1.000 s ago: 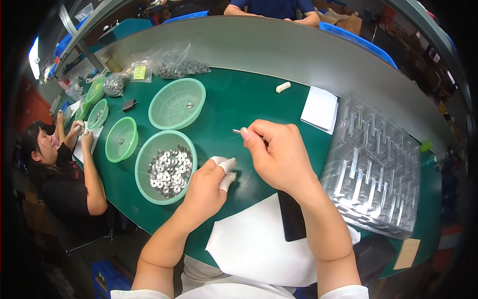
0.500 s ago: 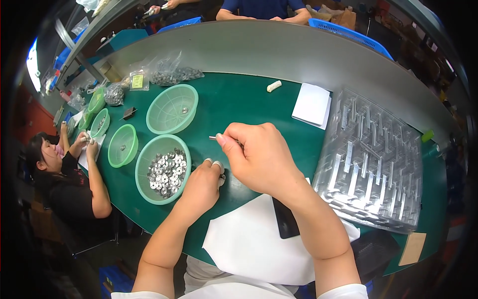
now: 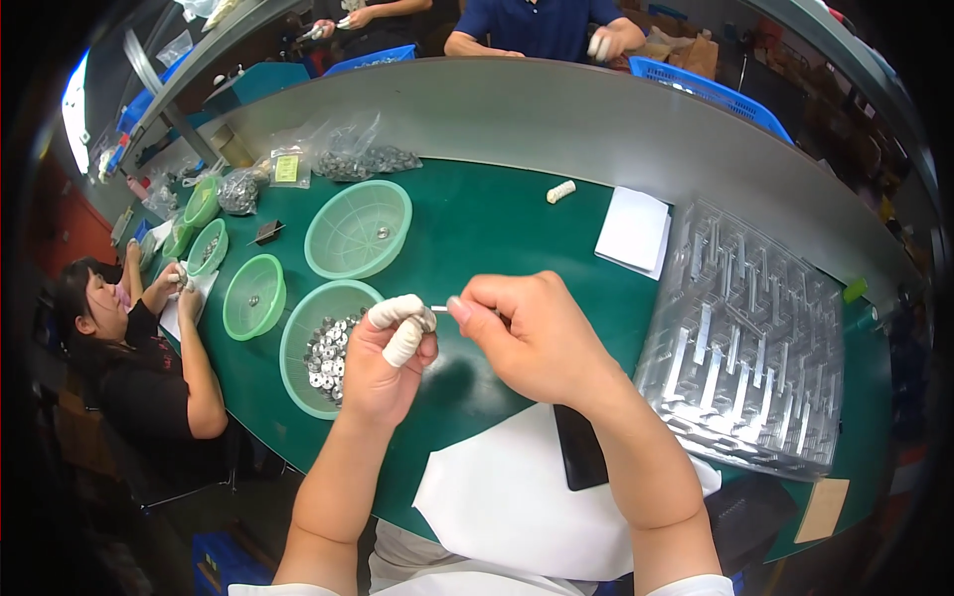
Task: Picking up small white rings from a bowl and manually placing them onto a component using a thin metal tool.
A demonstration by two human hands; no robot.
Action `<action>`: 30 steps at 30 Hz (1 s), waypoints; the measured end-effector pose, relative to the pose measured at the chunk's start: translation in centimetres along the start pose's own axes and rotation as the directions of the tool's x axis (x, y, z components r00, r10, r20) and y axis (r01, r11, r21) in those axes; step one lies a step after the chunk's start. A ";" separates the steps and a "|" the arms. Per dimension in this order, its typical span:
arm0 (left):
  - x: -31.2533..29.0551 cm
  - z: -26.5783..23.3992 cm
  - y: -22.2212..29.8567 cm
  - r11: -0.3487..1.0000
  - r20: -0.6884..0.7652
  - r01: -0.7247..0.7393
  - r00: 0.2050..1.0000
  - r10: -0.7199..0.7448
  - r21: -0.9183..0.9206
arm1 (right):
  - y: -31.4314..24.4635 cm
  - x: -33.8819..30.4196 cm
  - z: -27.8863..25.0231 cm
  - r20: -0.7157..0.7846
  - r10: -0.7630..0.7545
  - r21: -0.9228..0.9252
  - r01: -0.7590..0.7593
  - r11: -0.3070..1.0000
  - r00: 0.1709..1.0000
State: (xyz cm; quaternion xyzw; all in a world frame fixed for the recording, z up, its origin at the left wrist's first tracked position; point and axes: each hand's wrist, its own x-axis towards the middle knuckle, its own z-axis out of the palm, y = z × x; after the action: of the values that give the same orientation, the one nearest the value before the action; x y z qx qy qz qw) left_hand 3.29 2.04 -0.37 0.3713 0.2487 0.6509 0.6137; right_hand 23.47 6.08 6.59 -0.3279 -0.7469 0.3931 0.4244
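My left hand (image 3: 383,382), with white wraps on its thumb and forefinger, pinches a small round metal part (image 3: 427,321), mostly hidden by the fingers. A thin metal rod (image 3: 440,309) is pinched in my right hand (image 3: 542,338), and its tip meets the part; whether it goes inside I cannot tell. Just left of my left hand stands a green plastic basket (image 3: 290,372) full of small silver wheel-like parts (image 3: 326,368). Behind it, a larger-looking green basket (image 3: 323,238) holds a single metal part (image 3: 383,233).
Another green basket (image 3: 234,308) stands further left, near a seated co-worker (image 3: 149,348). Bags of metal parts (image 3: 368,162) lie along the grey divider (image 3: 517,109). To the right are stacked clear trays (image 3: 740,348), white paper (image 3: 636,228) and a black phone (image 3: 579,447).
My left hand has risen from beside the basket and turned, bringing the metal part to the rod. My right hand has come down slightly and to the right.
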 end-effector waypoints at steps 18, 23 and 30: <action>-0.9 -1.7 -0.2 0.933 0.249 0.240 0.953 -0.174 -0.266 | 0.1 -0.1 1.5 0.259 -0.085 0.042 0.077 0.996 0.962; -0.9 -1.4 -0.4 0.904 0.290 0.318 0.928 -0.235 -0.287 | 0.2 -0.4 1.7 0.247 -0.148 -0.086 0.174 0.981 0.958; -1.0 -2.1 -0.4 0.844 0.329 0.417 0.892 -0.310 -0.336 | -0.5 -0.5 1.3 0.252 -0.267 -0.354 0.346 0.869 0.930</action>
State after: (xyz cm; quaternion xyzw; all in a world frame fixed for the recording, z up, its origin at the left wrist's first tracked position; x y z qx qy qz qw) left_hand 1.91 1.37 -2.13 0.2668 0.0946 0.5033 0.8164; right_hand 22.42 5.00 6.38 -0.2430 -0.8907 0.1928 0.3322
